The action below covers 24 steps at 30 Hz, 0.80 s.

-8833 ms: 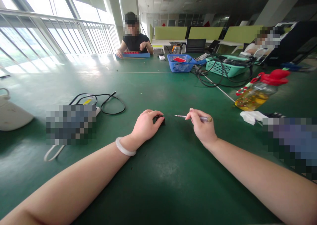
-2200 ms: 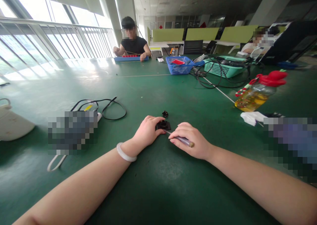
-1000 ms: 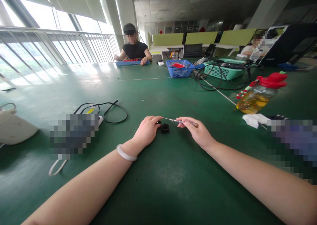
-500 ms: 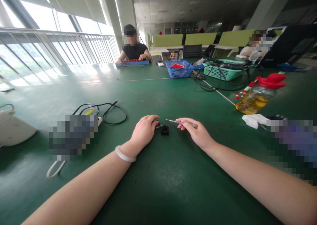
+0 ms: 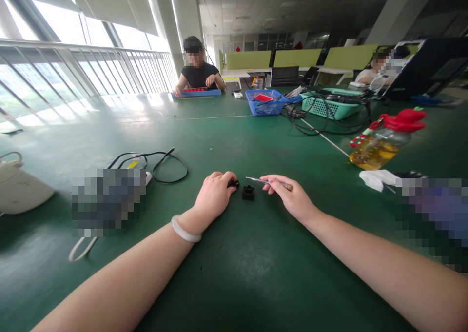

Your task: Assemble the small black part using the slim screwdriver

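Note:
My left hand (image 5: 215,193) rests on the green table, its thumb and fingers closed round a small black part (image 5: 234,183) that sticks out at the fingertips. Just right of it a black square piece with a round opening (image 5: 248,193) lies on the table, touched by neither hand. My right hand (image 5: 287,190) pinches a thin pen-like metal tool (image 5: 261,180), whose tip points left above the square piece.
A cable (image 5: 170,181) and a blurred device lie left. At right stand a red-lidded bottle (image 5: 380,146) and a white cloth (image 5: 378,178). Farther back are a blue basket (image 5: 266,107), a green basket (image 5: 331,108) and a seated person (image 5: 199,73).
My left fingers have closed on the black part, which has turned and sits apart from the square piece. The square piece appears slightly farther right. My right hand is almost unmoved.

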Available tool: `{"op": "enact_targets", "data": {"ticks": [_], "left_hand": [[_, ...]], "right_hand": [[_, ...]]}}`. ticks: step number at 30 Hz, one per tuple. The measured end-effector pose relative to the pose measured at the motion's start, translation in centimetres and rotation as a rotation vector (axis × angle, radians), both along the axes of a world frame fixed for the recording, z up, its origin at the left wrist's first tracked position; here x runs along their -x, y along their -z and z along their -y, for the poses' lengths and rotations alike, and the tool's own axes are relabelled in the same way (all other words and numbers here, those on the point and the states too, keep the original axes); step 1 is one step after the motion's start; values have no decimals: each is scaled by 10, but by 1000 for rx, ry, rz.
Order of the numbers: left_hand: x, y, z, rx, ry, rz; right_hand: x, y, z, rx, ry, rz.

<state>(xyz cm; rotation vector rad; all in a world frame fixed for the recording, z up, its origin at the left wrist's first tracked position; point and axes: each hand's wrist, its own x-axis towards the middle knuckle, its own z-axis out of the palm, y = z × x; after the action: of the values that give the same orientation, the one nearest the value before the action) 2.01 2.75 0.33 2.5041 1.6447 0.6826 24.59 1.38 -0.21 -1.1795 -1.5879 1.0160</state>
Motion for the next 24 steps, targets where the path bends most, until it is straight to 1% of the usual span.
{"op": "enact_targets", "data": {"ticks": [3,6,8,10,13,16,24], "left_hand": [[0,-1,0,-11,2,27],[-3,-7,5,-51,18,148],[-6,-11,8,-73,54,238],[-9,-12,11,-71,117,266],[-12,-11,13,-61,202,196],[-12,-8,12,-58,245,106],[-13,-9,14,-78,215,42]], "right_hand": [[0,0,0,-7,0,13],[0,0,0,-9,5,20],[0,0,0,-8,13,17],[0,0,0,-9,21,13],[1,0,0,-14,28,8],[1,0,0,-10,25,3],[2,-1,1,-17,30,-10]]}}
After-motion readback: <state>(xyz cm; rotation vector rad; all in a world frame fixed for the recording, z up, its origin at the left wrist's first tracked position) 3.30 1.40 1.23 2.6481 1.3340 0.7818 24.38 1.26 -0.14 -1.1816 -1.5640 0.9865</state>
